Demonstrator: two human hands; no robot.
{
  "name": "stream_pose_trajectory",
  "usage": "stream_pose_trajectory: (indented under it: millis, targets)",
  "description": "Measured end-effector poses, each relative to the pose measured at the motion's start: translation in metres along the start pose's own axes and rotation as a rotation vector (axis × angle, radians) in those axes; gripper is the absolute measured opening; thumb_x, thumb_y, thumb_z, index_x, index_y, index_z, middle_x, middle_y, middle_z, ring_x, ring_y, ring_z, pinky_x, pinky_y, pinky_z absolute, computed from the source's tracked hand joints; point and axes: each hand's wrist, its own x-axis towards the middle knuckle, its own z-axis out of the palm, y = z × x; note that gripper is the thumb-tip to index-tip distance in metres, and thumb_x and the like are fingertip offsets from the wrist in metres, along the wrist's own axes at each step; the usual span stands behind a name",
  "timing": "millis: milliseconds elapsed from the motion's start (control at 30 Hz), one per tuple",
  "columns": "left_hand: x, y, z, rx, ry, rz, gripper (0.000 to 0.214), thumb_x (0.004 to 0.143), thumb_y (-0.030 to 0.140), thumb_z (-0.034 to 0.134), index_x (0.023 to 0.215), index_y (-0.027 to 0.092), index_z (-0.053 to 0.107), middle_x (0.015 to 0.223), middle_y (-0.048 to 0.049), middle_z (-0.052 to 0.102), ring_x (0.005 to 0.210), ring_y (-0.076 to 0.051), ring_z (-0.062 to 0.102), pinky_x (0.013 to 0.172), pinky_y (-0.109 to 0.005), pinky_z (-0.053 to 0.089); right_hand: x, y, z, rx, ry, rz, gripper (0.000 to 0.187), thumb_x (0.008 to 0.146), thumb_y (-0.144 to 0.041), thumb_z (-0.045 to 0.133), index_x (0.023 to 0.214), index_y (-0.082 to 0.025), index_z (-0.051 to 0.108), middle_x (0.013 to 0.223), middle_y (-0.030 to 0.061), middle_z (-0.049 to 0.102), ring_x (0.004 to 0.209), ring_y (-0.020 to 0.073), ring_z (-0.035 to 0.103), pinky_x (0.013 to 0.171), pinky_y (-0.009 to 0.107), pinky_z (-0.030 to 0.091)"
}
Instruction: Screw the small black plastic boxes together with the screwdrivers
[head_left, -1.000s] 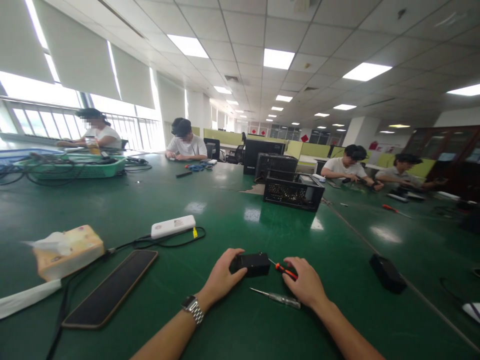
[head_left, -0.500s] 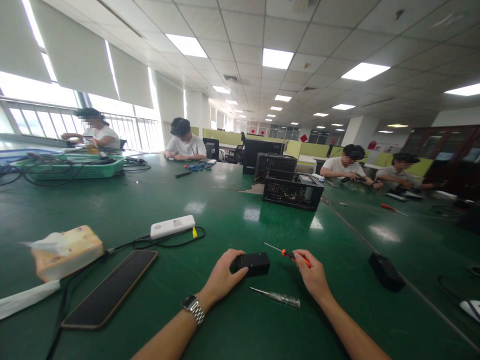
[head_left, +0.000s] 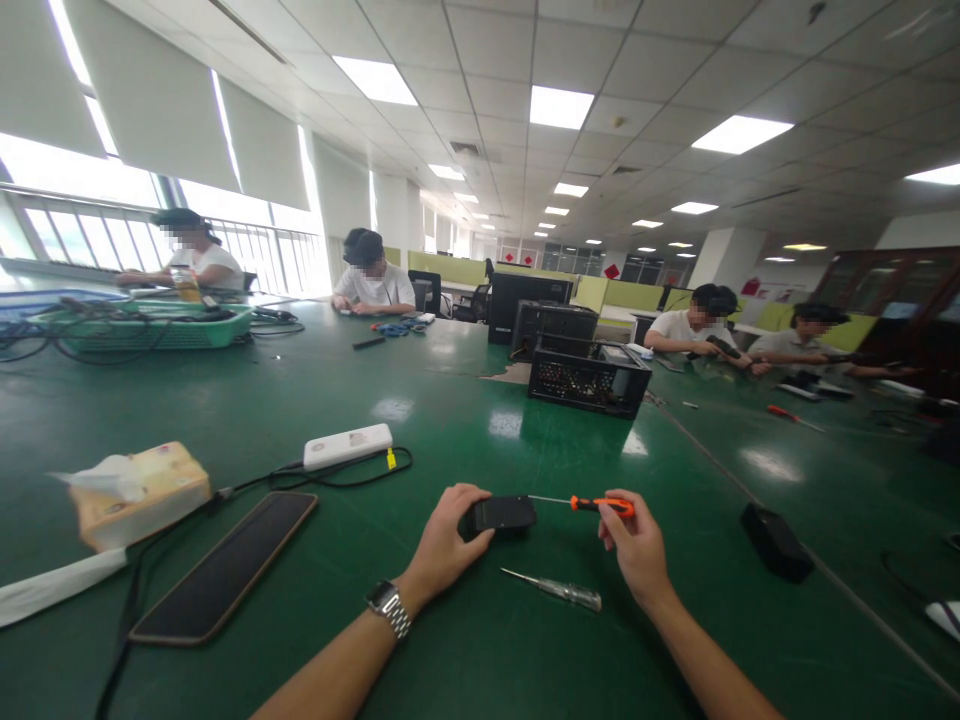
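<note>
My left hand (head_left: 452, 535) grips a small black box-shaped device (head_left: 506, 513) from its left end, with a watch on that wrist. An orange-and-black screwdriver (head_left: 592, 505) is pinched by its handle in my right hand (head_left: 636, 545). Its thin shaft points left, and the tip is at the device's upper right edge; whether it touches, I cannot tell. Just below the device, a second screwdriver with a clear handle (head_left: 568, 594) lies on the green table (head_left: 420, 650).
Left of my hands lie a phone (head_left: 232, 565), a tissue pack (head_left: 146, 500) and a white cabled device (head_left: 348, 446). A black block (head_left: 776, 541) sits to the right. Ahead stands an open computer case (head_left: 589, 380). A green basket (head_left: 157, 332) holds cables. Several people sit around the table.
My right hand has turned the orange screwdriver nearly level and brought its tip to the black device. The device has tilted slightly in my left hand.
</note>
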Motion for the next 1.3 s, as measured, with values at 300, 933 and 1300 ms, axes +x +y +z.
stream_pose_trajectory:
  millis: [300,933,1300]
  targets:
    - [-0.002,0.005,-0.001,0.038,-0.036,0.106,0.040,0.074,0.014,0.064,0.113,0.022,0.058,0.113,-0.0067,0.056,0.105,-0.023,0.053,0.094,-0.036,0.046,-0.005,-0.006,-0.006,-0.366,0.033,-0.229,0.029,0.083,-0.046,0.059,0.097,-0.020,0.057,0.068,-0.0007,0.059,0.056,0.0149,0.055,0.052,0.026,0.045]
    - [0.000,0.005,-0.001,0.085,0.010,0.093,0.039,0.074,0.012,0.064,0.112,0.022,0.058,0.110,-0.0066,0.056,0.103,-0.024,0.054,0.093,-0.041,0.047,-0.022,-0.032,0.004,-0.554,-0.112,-0.507,0.018,0.088,-0.033,0.049,0.097,-0.019,0.058,0.081,0.0031,0.066,0.068,0.0162,0.063,0.063,0.027,0.050]
    - [-0.002,0.009,-0.001,0.092,-0.013,0.153,0.041,0.074,0.011,0.065,0.113,0.022,0.057,0.110,-0.0060,0.056,0.103,-0.022,0.053,0.092,-0.037,0.047,-0.022,-0.043,0.001,-0.703,-0.180,-0.632,0.021,0.088,-0.035,0.055,0.079,-0.018,0.062,0.057,-0.0021,0.058,0.047,0.0111,0.053,0.050,0.023,0.040]
